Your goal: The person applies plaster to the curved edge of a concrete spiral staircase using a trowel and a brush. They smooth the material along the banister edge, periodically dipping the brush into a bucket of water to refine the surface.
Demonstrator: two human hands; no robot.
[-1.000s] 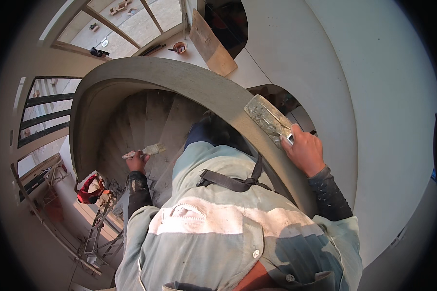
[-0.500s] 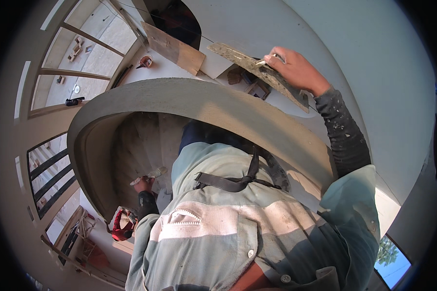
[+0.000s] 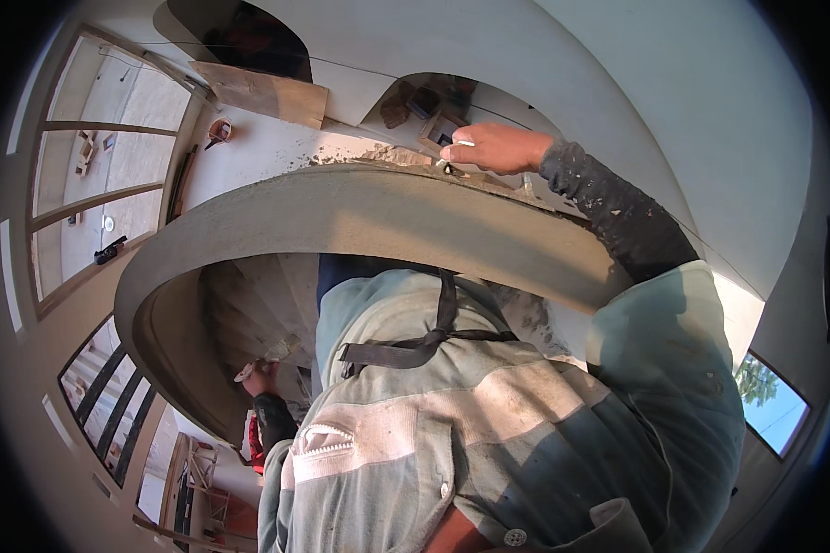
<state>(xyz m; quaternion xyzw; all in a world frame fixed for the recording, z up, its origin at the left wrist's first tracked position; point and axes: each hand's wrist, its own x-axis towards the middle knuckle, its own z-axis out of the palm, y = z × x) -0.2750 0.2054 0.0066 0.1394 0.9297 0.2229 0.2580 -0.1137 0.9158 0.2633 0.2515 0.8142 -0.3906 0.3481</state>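
Note:
A curved plastered wall (image 3: 341,210) arcs in front of my body, grey-brown along its top. My right hand (image 3: 500,149) is closed round the pale handle of a long, mortar-smeared plastering float (image 3: 489,184). The float lies along the wall's far edge, seen nearly edge-on, so its contact there is mostly hidden. Wet mortar (image 3: 392,155) shows in a ragged patch just left of it. Low at the left, inside the curve, my left hand (image 3: 262,378) grips what looks like a brush (image 3: 284,349), its pale end pointing up and right.
Beyond the wall, a wooden board (image 3: 263,94) leans by a dark arched opening (image 3: 249,41). A bucket (image 3: 219,130) stands on the floor far below. Stairs (image 3: 258,304) wind down inside the curve. Window frames (image 3: 101,129) fill the left side, with a white curved wall (image 3: 710,120) at right.
My right hand has brought the float down and left, from being raised with its face showing to the wall's far edge. My left hand stays low with the brush. The view has shifted.

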